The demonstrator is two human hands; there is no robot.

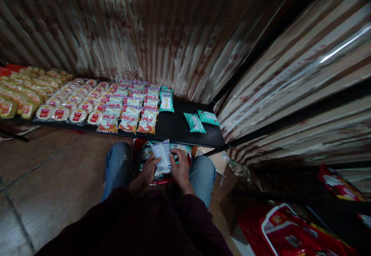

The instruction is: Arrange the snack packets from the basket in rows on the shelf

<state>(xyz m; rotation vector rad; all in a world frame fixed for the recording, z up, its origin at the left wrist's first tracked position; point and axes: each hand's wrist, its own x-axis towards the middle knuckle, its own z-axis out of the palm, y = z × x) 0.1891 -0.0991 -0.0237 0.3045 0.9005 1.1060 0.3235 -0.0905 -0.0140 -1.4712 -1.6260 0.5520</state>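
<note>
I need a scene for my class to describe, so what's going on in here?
A person's left hand holds a white snack packet, printed back showing, above a red container of other packets. The right hand is at its opposite edge; whether it grips is unclear. On the black shelf ahead, wrapped round cakes and shrimp snack packets sit in rows, with two teal packets towards the right end.

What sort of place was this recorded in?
Probably a small shop or its stockroom. A black shelf holds neat rows of snack packets and wrapped round goods, and a red basket with more packets sits between the person's knees.
</note>
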